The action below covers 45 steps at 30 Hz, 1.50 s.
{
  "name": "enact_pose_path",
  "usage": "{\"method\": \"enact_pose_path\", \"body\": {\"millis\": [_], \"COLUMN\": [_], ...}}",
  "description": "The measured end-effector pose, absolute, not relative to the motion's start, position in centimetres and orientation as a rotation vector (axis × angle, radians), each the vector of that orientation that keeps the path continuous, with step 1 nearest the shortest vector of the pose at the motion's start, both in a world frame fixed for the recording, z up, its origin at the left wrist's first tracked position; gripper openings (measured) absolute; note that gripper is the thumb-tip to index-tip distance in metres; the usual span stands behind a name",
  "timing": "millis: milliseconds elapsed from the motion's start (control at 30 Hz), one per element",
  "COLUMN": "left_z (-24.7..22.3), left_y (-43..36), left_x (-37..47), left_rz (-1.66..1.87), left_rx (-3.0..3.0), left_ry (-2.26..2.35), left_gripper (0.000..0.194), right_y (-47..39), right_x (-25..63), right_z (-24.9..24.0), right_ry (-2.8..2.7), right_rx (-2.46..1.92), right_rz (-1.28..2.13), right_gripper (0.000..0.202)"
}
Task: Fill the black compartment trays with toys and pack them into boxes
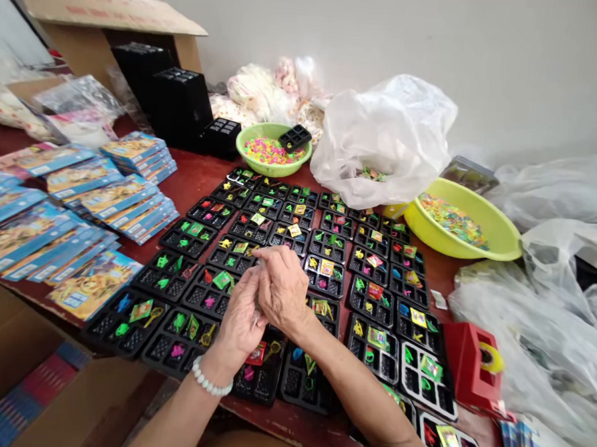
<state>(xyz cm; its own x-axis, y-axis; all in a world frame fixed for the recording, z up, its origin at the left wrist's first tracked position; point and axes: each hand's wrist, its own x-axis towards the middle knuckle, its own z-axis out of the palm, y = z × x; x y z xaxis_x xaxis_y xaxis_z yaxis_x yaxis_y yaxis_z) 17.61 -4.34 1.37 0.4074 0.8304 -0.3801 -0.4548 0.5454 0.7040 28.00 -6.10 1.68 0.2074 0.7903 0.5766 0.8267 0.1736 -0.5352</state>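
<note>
Over the middle of the red table my left hand (244, 307), with a beaded bracelet at the wrist, is cupped against my right hand. My right hand (282, 289) lies across it with the fingers bent inward. Something small and pale shows between the palms, too hidden to name. Beneath and around both hands are rows of black compartment trays (159, 339) holding small coloured plastic toys and little packets. One packet (223, 279) is green and lies just left of my hands. A few trays at the lower right have white rims.
Stacks of blue boxes (124, 204) stand at the left, with piled black trays (182, 104) behind. A green basket (274, 169) and a yellow basin (502, 244) hold small pieces. Plastic bags (383, 134) and a red tape dispenser (471, 366) are farther right.
</note>
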Motion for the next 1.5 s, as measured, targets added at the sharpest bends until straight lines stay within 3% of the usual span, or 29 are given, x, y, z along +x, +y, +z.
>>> {"method": "enact_pose_path", "body": {"millis": [167, 267, 367, 500, 667, 767, 867, 1100, 1300, 1500], "left_z": [2.3, 2.6, 2.6, 3.0, 4.4, 4.6, 4.1, 3.2, 3.3, 2.8], "left_y": [-2.9, -2.1, -1.2, 0.1, 1.5, 1.8, 1.6, 1.0, 1.5, 1.7], "left_x": [16.8, 16.6, 15.9, 15.0, 13.3, 11.5, 9.1, 4.1, 2.9, 3.2], "left_rz": [0.906, 0.908, 0.852, 0.779, 0.766, 0.821, 0.892, 0.958, 0.943, 0.925], "left_rx": [0.459, 0.417, 0.36, 0.245, 0.12, 0.106, 0.099, 0.059, -0.003, 0.023], "left_ry": [0.799, 0.773, 0.738, 0.728, 0.793, 0.832, 0.934, 1.167, 1.256, 1.215], "left_gripper": [0.014, 0.024, 0.028, 0.011, 0.023, 0.02, 0.012, 0.054, 0.054, 0.055], "right_y": [-4.1, -2.6, -1.2, 0.3, 5.8, 12.1, 18.7, 29.1, 32.2, 29.8], "right_x": [27.1, 27.5, 28.0, 28.5, 30.8, 33.1, 34.2, 32.8, 32.9, 35.0], "right_z": [1.6, 1.7, 1.9, 2.1, 1.4, 0.8, 0.4, -1.4, -2.7, -1.9], "right_ry": [-1.468, -1.145, -0.813, -0.722, -1.024, -1.294, -1.392, -1.42, -1.379, -1.263], "right_rx": [-1.5, -1.392, -1.25, -1.133, -1.345, -1.696, -1.86, -2.072, -2.088, -1.876], "right_rz": [0.321, 0.845, 1.27, 1.482, 1.167, 0.749, 0.582, 0.51, 0.569, 0.82], "right_gripper": [0.026, 0.023, 0.035, 0.052, 0.046, 0.034, 0.027, 0.028, 0.015, 0.01]}}
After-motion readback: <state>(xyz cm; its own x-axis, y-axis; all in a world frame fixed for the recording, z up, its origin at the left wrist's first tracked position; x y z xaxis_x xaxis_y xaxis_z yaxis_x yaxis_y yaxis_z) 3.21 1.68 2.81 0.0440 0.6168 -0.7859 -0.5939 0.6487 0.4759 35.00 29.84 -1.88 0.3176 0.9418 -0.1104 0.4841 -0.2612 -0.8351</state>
